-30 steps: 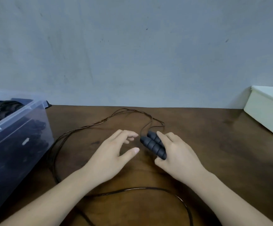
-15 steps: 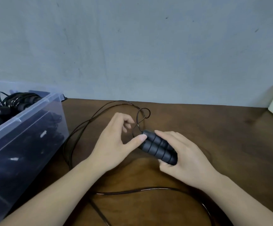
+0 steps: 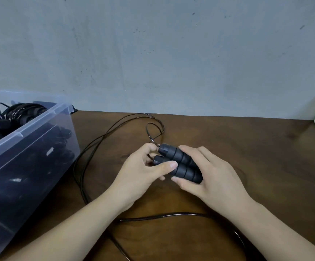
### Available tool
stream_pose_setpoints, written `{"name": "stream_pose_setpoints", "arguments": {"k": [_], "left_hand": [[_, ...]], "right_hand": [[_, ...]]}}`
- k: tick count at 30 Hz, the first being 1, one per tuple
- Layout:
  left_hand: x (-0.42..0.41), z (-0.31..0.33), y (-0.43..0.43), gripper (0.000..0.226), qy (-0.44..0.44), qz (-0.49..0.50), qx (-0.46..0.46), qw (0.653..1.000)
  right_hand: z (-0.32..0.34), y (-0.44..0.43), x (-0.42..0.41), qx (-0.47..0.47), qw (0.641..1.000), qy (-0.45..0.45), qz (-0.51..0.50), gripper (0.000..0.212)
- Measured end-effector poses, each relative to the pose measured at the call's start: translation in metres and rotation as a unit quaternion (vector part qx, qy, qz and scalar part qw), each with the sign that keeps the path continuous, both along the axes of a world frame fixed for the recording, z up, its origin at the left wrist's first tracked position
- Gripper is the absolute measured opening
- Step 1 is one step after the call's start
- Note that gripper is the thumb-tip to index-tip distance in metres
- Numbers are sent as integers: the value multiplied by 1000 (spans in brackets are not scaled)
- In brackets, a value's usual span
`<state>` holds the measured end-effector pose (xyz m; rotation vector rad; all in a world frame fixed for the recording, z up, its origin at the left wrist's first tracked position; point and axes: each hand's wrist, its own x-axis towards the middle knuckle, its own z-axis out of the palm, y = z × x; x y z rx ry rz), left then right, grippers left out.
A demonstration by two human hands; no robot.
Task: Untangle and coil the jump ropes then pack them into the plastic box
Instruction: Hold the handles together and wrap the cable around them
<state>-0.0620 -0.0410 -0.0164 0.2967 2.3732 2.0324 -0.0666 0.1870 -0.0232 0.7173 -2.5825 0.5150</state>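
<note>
Grip: right hand (image 3: 211, 178) wraps two black handles (image 3: 179, 162) held side by side; left hand (image 3: 143, 172) pinches their capped ends, thumb laid across the nearer one.
Change: a second ago the handles lie on the worktop (image 3: 247, 147) under the right hand, with the left hand spread beside them; now both hands have them gathered as a pair.
Meaning: pairing looks done and coiling seems next, since the cord (image 3: 115, 132) sprawls in loose loops over the worktop.
Axis: handles run parallel, their long axis slanting from far-left to near-right; the capped ends, where the cord leaves, point far-left, and the butts sit in the right palm.
Place: mid-worktop, to the right of the plastic box (image 3: 40, 132) and apart from it; the box already holds dark ropes.
</note>
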Motion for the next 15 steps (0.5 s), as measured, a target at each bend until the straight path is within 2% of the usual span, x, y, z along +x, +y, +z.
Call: {"name": "stream_pose_setpoints", "arguments": {"k": [2, 4, 6, 8, 9, 10, 12, 15], "left_hand": [[1, 5, -3, 47, 43, 43, -87, 994], [0, 7, -8, 55, 124, 110, -204, 965], [-2, 9, -14, 45, 218, 157, -287, 920], [-4, 8, -17, 27, 307, 141, -336, 879], [-5, 8, -17, 24, 334, 115, -340, 871], [-5, 6, -17, 29, 342, 86, -326, 877], [-3, 5, -19, 42, 314, 36, -258, 913], [-8, 6, -27, 50, 270, 28, -177, 946]], "right_hand": [[0, 0, 0, -1, 1000, -5, -20, 76], [3, 5, -2, -18, 999, -38, -34, 76], [8, 9, -2, -39, 993, -106, -18, 70], [12, 8, 1, -88, 976, -198, 35, 58], [15, 5, 5, -112, 961, -245, 58, 50], [18, 2, 8, -132, 945, -288, 77, 43], [25, -1, 13, -164, 915, -352, 108, 33], [37, 0, 17, -200, 881, -401, 152, 26]]}}
